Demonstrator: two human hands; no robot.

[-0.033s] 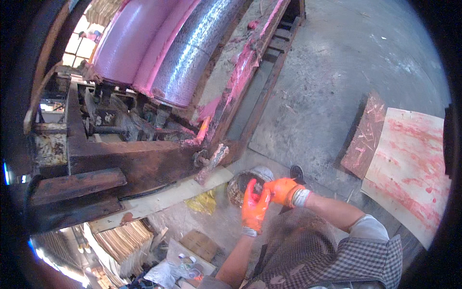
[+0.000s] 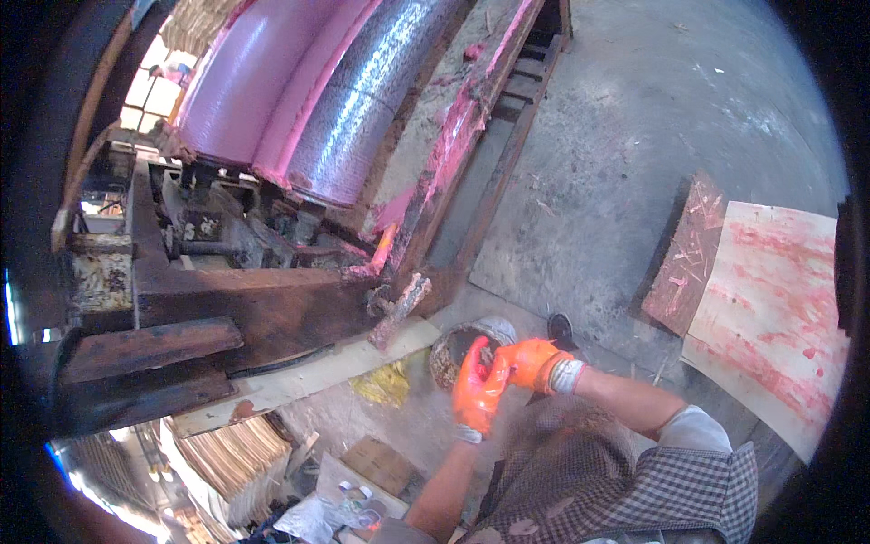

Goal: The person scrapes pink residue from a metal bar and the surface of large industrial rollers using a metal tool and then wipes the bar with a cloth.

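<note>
Checked garment (image 2: 625,499): nearest, across the lower middle and lower right of the frame.
Left hand (image 2: 478,392): orange-gloved, lower centre, thumb and forefinger curved apart, fingers over the bucket.
Right hand (image 2: 535,364): orange-gloved too, just to the right, its fingertips meeting the left; whether anything is pinched between them, I cannot tell.
Bucket (image 2: 441,364): centre of the frame, just below the hands, round, its rim crusted; contents largely hidden.
Bucket handling: probably stiff-walled and hardly fragile; weight depends on the hidden fill. Wet-looking gloves may slip, so the rim, gripped at opposite sides, seems the surest hold.
Shoe (image 2: 560,328): dark, right of the bucket.
Yellow bag (image 2: 381,385): crumpled, left of the bucket.
Stained sheet (image 2: 770,317): right edge, pale with red smears, beside a brown board (image 2: 686,258).
Rollers (image 2: 240,91): upper left, purple-pink and patterned grey.
</note>
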